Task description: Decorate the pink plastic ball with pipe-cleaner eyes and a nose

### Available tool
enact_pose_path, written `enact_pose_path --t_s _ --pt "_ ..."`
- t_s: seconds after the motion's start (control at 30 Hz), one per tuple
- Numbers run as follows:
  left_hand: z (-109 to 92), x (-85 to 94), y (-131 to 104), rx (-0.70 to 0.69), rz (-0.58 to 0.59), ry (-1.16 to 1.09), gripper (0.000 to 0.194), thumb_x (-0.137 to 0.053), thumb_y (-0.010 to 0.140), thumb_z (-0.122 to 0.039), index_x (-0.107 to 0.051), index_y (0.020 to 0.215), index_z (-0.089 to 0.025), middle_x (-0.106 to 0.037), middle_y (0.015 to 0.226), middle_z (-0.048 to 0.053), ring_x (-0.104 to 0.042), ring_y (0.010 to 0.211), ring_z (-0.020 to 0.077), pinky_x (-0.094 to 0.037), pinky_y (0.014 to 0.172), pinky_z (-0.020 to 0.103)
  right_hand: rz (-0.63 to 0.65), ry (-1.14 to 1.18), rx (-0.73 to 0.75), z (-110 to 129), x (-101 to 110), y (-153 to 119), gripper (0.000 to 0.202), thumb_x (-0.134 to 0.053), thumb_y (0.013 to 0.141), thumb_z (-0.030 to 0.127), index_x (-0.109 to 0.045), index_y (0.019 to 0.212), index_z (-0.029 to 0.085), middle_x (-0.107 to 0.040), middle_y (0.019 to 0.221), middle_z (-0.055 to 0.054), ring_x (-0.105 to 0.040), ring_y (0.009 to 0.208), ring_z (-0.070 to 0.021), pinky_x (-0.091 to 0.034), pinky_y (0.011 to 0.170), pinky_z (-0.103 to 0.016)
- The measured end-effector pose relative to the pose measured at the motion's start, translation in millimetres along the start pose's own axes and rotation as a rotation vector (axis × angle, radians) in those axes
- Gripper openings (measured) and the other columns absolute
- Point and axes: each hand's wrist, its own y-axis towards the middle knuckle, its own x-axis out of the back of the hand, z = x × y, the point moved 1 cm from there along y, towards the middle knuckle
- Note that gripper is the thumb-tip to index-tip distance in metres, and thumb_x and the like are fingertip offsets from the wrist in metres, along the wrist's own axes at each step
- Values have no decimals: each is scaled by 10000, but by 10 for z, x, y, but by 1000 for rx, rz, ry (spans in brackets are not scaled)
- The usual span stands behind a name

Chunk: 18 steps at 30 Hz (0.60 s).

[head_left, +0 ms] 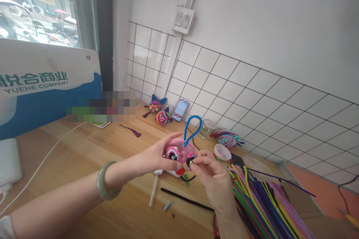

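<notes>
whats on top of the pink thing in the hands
A blue loop rises from the top of the pink thing. The left hand covers some of its left side, the right hand some of its right; details there are hidden.

- Now pink is shown on the craft piece (183,154), blue on its loop (185,137)!
- Yellow, purple and green are seen among the pipe cleaners (266,201)!
</notes>
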Motion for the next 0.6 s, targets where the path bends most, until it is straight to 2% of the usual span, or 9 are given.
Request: enact_pose_path --t_s 0.6 --pt "20 12 -24 -75 -13 137 891 -717 678 -140 -223 1412 -243 -531 1236 90 -559 830 120 -458 767 297 25 -3 7 20 0 -24 37 -721 705 207 -725 701 244 -512 772 -10 -532 748 -130 -478 608 -222"
